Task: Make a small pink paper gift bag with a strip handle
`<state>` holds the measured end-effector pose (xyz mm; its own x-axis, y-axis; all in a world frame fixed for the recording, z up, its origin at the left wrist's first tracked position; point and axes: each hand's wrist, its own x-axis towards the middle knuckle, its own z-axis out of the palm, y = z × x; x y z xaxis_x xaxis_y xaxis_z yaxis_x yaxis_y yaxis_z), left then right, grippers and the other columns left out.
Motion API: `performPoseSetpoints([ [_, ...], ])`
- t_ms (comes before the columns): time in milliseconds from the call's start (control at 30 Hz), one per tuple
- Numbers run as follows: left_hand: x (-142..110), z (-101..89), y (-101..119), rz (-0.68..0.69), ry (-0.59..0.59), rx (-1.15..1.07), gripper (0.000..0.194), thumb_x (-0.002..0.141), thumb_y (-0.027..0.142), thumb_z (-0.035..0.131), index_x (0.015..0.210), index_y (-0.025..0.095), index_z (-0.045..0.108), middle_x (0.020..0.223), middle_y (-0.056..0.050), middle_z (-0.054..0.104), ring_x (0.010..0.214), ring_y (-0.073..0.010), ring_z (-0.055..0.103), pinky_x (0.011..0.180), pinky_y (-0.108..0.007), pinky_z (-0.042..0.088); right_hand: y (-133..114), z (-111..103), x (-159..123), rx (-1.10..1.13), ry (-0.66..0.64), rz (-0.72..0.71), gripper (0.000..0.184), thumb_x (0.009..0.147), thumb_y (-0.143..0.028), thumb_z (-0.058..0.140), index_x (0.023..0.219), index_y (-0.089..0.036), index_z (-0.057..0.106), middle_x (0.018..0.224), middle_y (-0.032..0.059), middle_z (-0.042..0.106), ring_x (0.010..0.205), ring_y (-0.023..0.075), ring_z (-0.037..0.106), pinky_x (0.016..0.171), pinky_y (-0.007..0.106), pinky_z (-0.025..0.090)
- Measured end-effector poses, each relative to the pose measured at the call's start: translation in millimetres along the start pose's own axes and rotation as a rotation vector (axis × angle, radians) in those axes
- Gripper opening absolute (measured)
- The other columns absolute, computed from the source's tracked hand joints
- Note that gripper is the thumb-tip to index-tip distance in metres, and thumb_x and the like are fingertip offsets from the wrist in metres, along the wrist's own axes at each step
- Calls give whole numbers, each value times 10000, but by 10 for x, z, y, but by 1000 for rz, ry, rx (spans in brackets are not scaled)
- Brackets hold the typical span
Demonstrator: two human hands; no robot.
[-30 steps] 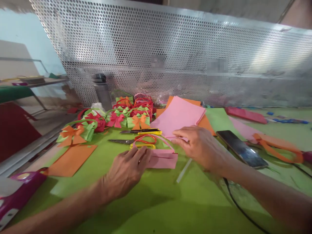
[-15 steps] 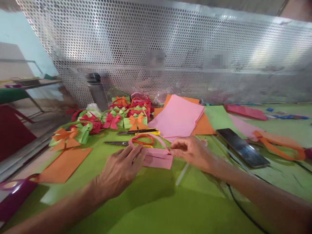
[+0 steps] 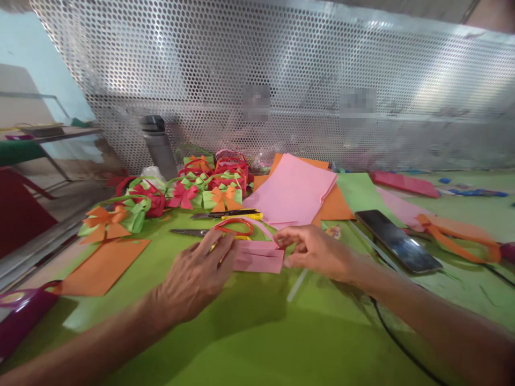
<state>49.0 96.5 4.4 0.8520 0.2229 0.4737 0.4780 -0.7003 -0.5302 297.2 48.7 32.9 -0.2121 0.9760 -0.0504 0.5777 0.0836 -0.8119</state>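
Note:
A small pink paper bag [image 3: 257,258] with a thin arched handle [image 3: 263,227] lies low on the green table in front of me. My left hand [image 3: 201,268] is closed on its left end, and the fingers hide that side. At the right end is my right hand [image 3: 311,249], thumb and forefinger apart, the forefinger by the handle's foot. Just behind the bag lie scissors [image 3: 237,221] with red-orange grips, partly covered by my left hand. A yellow and black box cutter [image 3: 241,214] rests beyond them. A translucent glue stick [image 3: 296,285] lies near my right hand.
Several finished bags with bows [image 3: 225,198] crowd the back left, by a grey bottle [image 3: 158,145]. Pink sheets [image 3: 293,187] are stacked behind. A phone [image 3: 398,241] and black cable [image 3: 396,340] lie right; an orange sheet [image 3: 105,267] and purple tool [image 3: 24,316] left.
My right thumb and forefinger have parted from their pinch at the bag's right handle end. The handle leans lower and further back. My left hand stays on the bag.

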Motion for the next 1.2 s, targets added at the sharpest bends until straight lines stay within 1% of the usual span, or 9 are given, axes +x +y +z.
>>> performPoseSetpoints([
  [100,-6,35,10,-1,-11,-21,270,797,100,456,1037,99,580,1158,-148,576,1128,-332,475,578,-325,557,39,-16,25,62,-101,-33,428,622,-17,560,1011,-179,634,969,32,674,778,130,619,671,234,463],
  [200,-8,56,9,14,-6,-43,278,799,75,435,1038,77,576,1145,-163,584,1134,-327,484,643,-337,570,95,23,58,142,-108,-27,372,617,9,526,919,-162,658,845,14,686,779,129,624,712,243,466],
  [367,1,26,13,66,8,-64,330,809,35,389,1107,21,530,1118,-185,600,1069,-309,539,715,-368,566,71,114,31,144,-47,-20,273,668,-82,580,919,-156,653,806,22,697,767,160,637,703,272,472],
  [533,1,24,41,63,21,-106,368,835,90,428,1194,16,464,1131,-176,593,1075,-295,533,716,-344,557,-56,196,-59,28,24,-131,187,700,-86,568,833,-180,661,769,-11,689,705,132,616,614,218,439],
  [633,10,30,53,87,42,-125,344,840,109,453,1172,23,483,1101,-164,606,1075,-294,534,766,-354,540,-93,254,-88,-70,64,-156,212,714,-92,576,878,-190,668,788,-6,692,701,128,612,627,221,436],
  [767,19,54,57,79,74,-137,313,839,102,455,1138,25,503,1088,-162,616,1068,-293,545,783,-356,534,-130,277,-103,-121,68,-122,303,704,-81,596,975,-206,643,833,9,697,730,130,619,676,236,443],
  [967,-20,132,63,3,150,-192,410,848,126,462,1240,17,413,1114,-184,610,1086,-275,550,797,-341,533,-207,150,-142,-214,179,-114,116,664,-122,637,765,-171,610,653,-28,617,609,107,547,578,217,404],
  [1100,-41,123,77,-39,98,-204,479,859,124,433,1320,54,320,1172,-189,581,1117,-267,535,777,-333,541,-197,132,-172,-149,114,-154,169,686,-139,615,842,-188,660,666,-30,632,619,107,558,567,209,406],
  [1200,-36,99,86,-30,66,-216,464,863,121,427,1312,61,325,1209,-193,555,1145,-267,512,794,-327,536,-170,167,-176,-88,56,-175,216,706,-137,600,889,-207,689,739,-17,672,676,124,587,615,222,433],
])
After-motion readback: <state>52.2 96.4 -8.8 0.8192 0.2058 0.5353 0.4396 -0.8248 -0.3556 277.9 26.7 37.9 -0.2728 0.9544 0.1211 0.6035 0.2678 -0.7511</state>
